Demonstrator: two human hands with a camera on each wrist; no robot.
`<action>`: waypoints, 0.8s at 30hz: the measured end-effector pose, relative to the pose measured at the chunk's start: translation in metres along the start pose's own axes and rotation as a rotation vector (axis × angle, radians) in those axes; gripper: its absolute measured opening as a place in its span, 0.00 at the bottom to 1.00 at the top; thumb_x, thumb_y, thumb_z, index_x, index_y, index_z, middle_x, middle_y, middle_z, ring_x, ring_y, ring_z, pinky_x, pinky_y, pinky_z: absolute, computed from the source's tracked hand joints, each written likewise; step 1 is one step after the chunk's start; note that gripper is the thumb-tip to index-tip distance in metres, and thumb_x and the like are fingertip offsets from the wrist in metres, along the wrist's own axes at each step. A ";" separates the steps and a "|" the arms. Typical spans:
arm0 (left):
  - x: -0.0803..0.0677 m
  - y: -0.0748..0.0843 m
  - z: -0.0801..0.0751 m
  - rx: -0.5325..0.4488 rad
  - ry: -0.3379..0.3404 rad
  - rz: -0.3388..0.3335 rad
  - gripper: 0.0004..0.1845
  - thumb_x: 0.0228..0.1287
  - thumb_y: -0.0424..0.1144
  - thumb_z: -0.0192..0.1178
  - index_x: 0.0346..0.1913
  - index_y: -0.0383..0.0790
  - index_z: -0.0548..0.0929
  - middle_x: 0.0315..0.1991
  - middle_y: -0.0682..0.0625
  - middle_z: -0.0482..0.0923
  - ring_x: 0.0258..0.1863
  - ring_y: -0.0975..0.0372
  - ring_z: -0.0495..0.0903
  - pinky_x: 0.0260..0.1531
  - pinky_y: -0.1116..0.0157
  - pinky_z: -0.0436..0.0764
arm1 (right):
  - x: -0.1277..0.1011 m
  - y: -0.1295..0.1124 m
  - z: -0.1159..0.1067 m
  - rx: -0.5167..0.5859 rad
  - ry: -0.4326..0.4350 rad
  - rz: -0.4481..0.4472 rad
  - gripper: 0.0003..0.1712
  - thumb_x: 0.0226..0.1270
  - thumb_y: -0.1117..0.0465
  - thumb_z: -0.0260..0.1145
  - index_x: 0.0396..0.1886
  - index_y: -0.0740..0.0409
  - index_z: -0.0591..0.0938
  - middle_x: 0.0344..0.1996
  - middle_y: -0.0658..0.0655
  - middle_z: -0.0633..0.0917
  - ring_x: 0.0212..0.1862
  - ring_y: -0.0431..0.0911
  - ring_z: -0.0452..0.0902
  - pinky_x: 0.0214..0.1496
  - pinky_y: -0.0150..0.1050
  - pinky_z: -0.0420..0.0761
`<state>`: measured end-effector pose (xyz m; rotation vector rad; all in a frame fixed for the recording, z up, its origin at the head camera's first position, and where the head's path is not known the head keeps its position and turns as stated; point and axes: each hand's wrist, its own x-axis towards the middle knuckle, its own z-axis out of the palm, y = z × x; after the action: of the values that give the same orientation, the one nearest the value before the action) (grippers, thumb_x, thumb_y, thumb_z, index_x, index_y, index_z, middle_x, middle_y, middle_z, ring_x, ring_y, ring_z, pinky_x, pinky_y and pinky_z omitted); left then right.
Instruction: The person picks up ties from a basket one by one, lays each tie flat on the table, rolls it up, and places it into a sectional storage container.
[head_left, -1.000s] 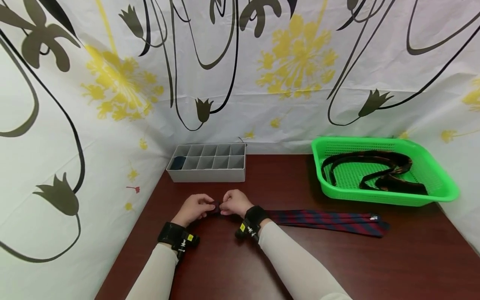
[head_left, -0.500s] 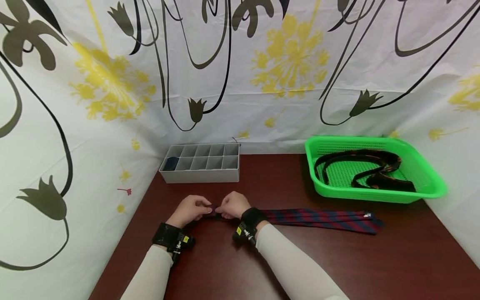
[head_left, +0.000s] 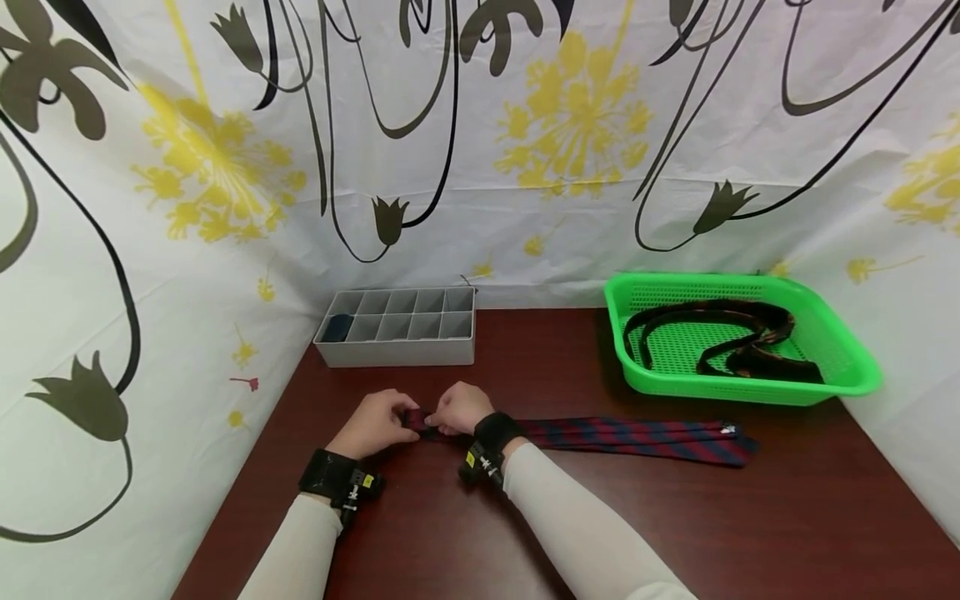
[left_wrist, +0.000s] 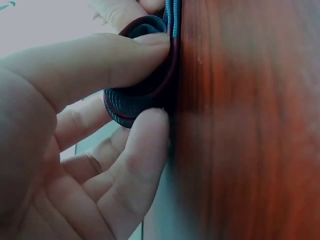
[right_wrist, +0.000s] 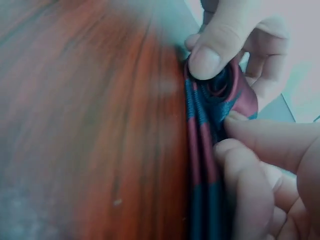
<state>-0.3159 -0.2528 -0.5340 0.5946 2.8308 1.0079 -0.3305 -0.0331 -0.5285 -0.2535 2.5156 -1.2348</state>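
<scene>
A necktie [head_left: 630, 437] with dark red and navy stripes lies lengthwise on the table, its wide end to the right. Its left end is coiled into a small roll [right_wrist: 243, 100], seen between both hands. My left hand [head_left: 372, 427] holds this roll from the left, thumb and fingers around its sides, as the left wrist view shows the roll [left_wrist: 117, 106] resting close to the tabletop. From the other side, my right hand [head_left: 462, 410] pinches the roll's edge with thumb and index finger. In the right wrist view, flat layers of tie run out from under the coil.
A grey divided box [head_left: 397, 353] stands behind the hands, with a dark blue rolled item [head_left: 338, 327] in one compartment. At the back right, a green basket [head_left: 750, 389] holds a dark, brown-patterned strip of cloth [head_left: 772, 364]. A patterned white curtain [head_left: 450, 167] borders the table.
The left fingers have spread wider around the roll, and more of its red side shows between the hands. The whole head view has shifted slightly; the tie's wide end lies as before.
</scene>
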 end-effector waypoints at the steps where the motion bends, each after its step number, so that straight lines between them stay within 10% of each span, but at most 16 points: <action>1: 0.000 0.000 0.000 0.006 0.017 0.011 0.17 0.51 0.38 0.84 0.44 0.49 0.90 0.38 0.55 0.82 0.30 0.65 0.78 0.32 0.67 0.80 | 0.001 0.001 0.000 0.003 -0.002 -0.013 0.17 0.64 0.51 0.79 0.17 0.49 0.89 0.14 0.46 0.85 0.18 0.38 0.81 0.26 0.32 0.76; 8: 0.008 0.007 0.003 0.082 0.041 0.098 0.10 0.51 0.37 0.81 0.35 0.49 0.90 0.32 0.58 0.81 0.27 0.66 0.76 0.29 0.68 0.79 | 0.002 0.015 -0.010 0.190 -0.091 -0.117 0.03 0.63 0.62 0.74 0.34 0.57 0.89 0.23 0.51 0.89 0.25 0.39 0.85 0.32 0.33 0.86; 12: 0.014 0.018 0.006 0.133 -0.013 0.118 0.08 0.51 0.37 0.80 0.33 0.47 0.90 0.30 0.58 0.80 0.30 0.66 0.75 0.32 0.68 0.78 | -0.006 0.025 -0.019 0.116 -0.079 -0.238 0.10 0.60 0.65 0.76 0.42 0.55 0.88 0.28 0.50 0.91 0.30 0.37 0.85 0.37 0.33 0.84; 24: 0.015 0.034 0.008 0.183 -0.087 0.097 0.10 0.49 0.33 0.82 0.33 0.46 0.91 0.32 0.57 0.80 0.31 0.64 0.74 0.34 0.66 0.77 | -0.030 0.022 -0.004 -0.061 0.173 -0.292 0.09 0.64 0.51 0.79 0.24 0.43 0.91 0.20 0.40 0.85 0.23 0.35 0.74 0.28 0.32 0.71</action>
<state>-0.3170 -0.2184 -0.5182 0.7795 2.8598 0.7200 -0.3046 -0.0078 -0.5373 -0.5686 2.7417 -1.3377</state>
